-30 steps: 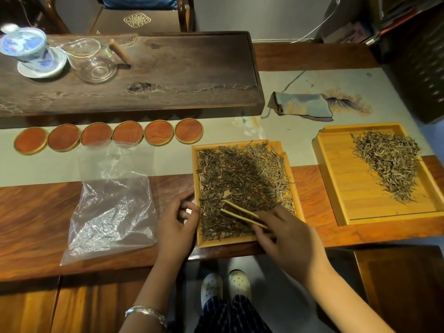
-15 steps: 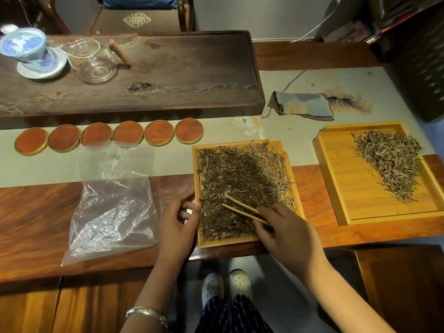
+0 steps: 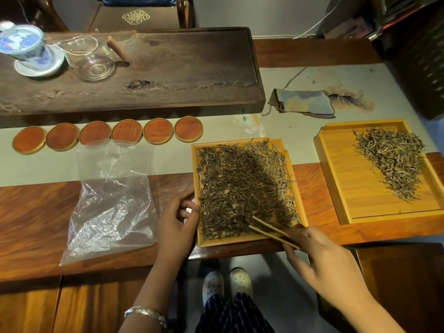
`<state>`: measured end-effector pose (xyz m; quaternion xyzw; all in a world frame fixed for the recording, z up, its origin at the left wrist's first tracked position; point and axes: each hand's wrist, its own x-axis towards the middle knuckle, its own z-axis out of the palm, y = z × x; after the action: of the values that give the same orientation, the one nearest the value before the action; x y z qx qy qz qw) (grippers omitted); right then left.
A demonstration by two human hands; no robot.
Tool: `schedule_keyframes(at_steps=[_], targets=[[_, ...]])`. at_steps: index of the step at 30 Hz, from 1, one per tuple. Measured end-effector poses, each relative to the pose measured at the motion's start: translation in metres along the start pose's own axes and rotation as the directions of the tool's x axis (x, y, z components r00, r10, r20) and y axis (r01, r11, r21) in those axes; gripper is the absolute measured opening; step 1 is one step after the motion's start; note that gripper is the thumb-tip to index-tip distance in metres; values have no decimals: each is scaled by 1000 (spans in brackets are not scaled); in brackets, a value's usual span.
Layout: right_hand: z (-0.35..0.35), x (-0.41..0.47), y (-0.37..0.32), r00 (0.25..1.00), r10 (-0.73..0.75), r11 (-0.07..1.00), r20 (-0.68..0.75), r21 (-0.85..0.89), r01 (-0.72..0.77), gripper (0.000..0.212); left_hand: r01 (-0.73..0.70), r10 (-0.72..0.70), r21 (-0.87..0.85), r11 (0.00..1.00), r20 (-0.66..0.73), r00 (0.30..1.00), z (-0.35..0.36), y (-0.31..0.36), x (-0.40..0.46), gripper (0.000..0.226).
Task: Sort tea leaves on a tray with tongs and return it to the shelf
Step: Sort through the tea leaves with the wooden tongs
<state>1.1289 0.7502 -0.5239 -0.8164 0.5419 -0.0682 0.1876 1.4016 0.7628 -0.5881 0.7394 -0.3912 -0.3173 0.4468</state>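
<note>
Steadying the near tray (image 3: 195, 188) at its left rim, the left hand (image 3: 176, 227) has its fingers curled against the wood, and since the tray overhangs the counter (image 3: 36, 212) edge, any slackening there could tip it. Tea leaves (image 3: 240, 186) lie heaped to the rims, so a hard sweep may flick some out. Further right, the right hand (image 3: 322, 263) pinches the tongs (image 3: 269, 230), tips narrowly apart in the near corner; a loose pinch could drop leaves short of the second tray (image 3: 346, 200).

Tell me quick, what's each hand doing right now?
Left hand: fingers curled at the left rim of the tea tray; grip cannot be told.
Right hand: holding the tongs.
</note>
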Motion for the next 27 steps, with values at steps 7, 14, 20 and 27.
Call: schedule_keyframes(at_steps=[7, 14, 20, 27], targets=[[-1, 9, -1, 991, -84, 996, -108, -11, 84, 27, 27, -27, -19, 999, 5, 1000, 0, -3, 1, 30], [2, 11, 10, 991, -82, 996, -106, 20, 84, 26, 26, -25, -36, 999, 33, 999, -2, 0, 1, 42], [2, 25, 4, 988, -84, 996, -129, -3, 84, 26, 28, -26, -58, 998, 33, 999, -1, 0, 1, 38], [-6, 17, 14, 997, 6, 999, -72, 44, -3, 27, 34, -31, -61, 998, 38, 999, -1, 2, 1, 36]])
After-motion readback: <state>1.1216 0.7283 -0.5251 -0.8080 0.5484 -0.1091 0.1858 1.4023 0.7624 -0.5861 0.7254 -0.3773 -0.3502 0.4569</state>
